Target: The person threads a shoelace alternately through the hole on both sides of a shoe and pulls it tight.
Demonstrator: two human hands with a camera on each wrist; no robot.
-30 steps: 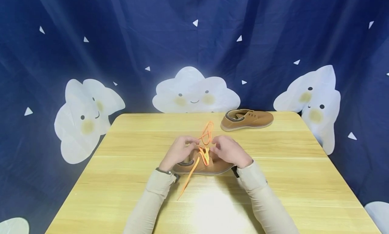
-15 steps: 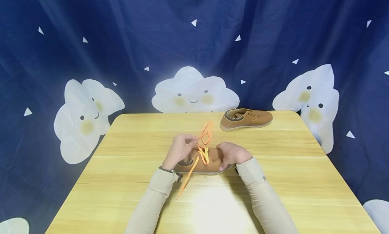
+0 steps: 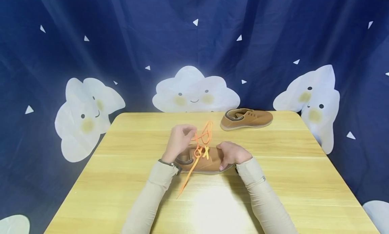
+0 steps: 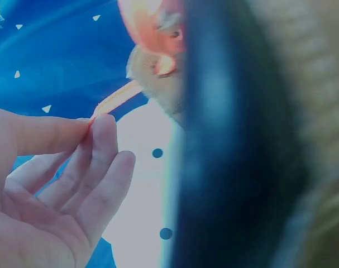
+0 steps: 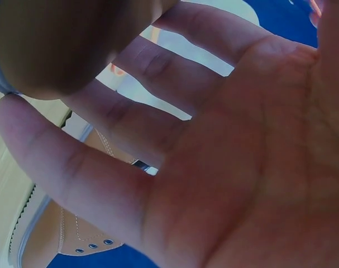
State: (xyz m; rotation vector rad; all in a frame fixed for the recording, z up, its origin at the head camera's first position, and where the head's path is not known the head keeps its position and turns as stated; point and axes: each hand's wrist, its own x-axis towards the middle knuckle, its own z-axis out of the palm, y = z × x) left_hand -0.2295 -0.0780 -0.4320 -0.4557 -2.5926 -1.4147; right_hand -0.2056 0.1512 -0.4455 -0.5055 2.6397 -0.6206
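Hands [image 3: 179, 143] [image 3: 234, 154] span shoe [image 3: 206, 164], left pinching lace [image 4: 119, 97], right gripping toe [image 3: 216, 160].

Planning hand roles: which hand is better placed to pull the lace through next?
Probably the left: the left hand already pinches the orange lace beyond the near shoe, while the right hand grips that shoe's toe and could brace it.

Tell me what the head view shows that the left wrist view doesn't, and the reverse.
Only the head view: the wooden table, the far shoe in full, and the right hand gripping the toe of the near shoe.

Only the left wrist view: the palm side of the left hand.

Both: the left hand pinching the orange lace, with the blue curtain behind.
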